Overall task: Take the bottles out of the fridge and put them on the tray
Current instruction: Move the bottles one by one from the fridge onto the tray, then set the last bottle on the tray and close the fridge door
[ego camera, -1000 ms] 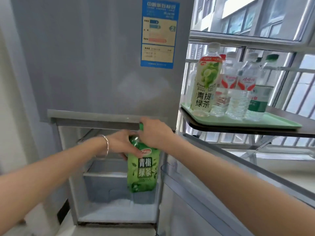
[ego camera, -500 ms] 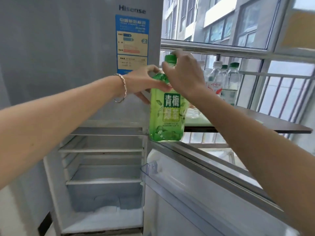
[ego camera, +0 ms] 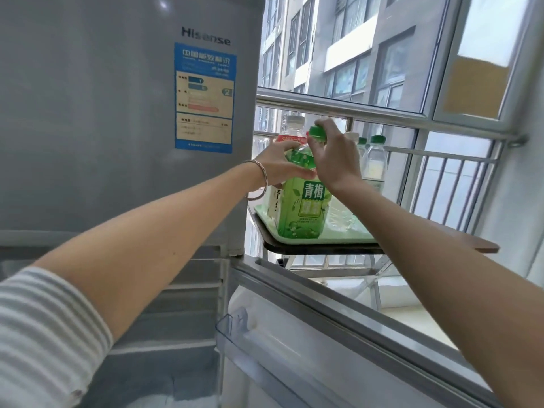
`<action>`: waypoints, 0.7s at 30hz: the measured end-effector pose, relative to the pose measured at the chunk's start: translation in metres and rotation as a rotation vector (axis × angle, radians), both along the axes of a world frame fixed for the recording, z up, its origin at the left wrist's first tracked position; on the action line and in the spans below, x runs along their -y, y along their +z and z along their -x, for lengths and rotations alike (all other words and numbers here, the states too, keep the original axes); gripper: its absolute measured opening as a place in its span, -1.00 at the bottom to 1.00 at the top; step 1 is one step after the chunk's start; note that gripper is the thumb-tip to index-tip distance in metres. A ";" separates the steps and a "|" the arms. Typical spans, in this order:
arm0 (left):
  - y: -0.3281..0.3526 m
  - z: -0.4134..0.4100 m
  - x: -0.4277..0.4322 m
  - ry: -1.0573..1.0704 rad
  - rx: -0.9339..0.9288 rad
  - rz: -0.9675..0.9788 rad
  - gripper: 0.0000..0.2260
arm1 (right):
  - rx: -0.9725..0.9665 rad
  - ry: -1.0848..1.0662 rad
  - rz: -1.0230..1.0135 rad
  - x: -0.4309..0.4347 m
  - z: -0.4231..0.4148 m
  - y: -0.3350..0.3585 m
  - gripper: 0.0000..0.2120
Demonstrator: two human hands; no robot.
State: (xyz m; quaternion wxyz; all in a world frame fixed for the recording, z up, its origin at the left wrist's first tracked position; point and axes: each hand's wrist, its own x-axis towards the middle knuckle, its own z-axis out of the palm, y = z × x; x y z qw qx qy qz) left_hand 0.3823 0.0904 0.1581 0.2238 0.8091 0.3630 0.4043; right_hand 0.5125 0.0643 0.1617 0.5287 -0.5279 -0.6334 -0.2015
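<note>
Green-tea bottle [ego camera: 303,207], gripped at shoulder by left hand [ego camera: 278,169] and neck by right hand [ego camera: 334,159], sits near the green tray [ego camera: 338,237] front edge at frame centre; crowding bottles behind could topple it.

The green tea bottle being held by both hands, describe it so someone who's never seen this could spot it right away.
Right of the grey fridge, a pale green tray sits on a dark shelf by the window. At its front edge stands the green tea bottle, gripped by the left hand and right hand. Unlike the clear bottles behind, it is vivid green throughout.
</note>
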 end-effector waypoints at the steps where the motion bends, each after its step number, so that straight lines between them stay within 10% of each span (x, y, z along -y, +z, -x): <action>1: 0.000 -0.001 -0.003 0.003 -0.007 0.001 -0.21 | -0.011 0.001 0.003 -0.002 -0.001 0.001 -0.65; 14: -0.028 -0.014 -0.008 0.307 -0.046 -0.148 -0.23 | 0.021 -0.130 0.161 -0.024 0.001 -0.020 -0.46; 18: -0.065 -0.005 0.031 0.426 0.218 -0.370 -0.77 | -0.009 -0.004 -0.293 0.007 0.002 -0.057 -0.57; 21: -0.115 0.018 0.050 0.150 0.002 -0.138 -0.89 | 0.150 0.203 -0.050 0.039 0.002 -0.104 -0.77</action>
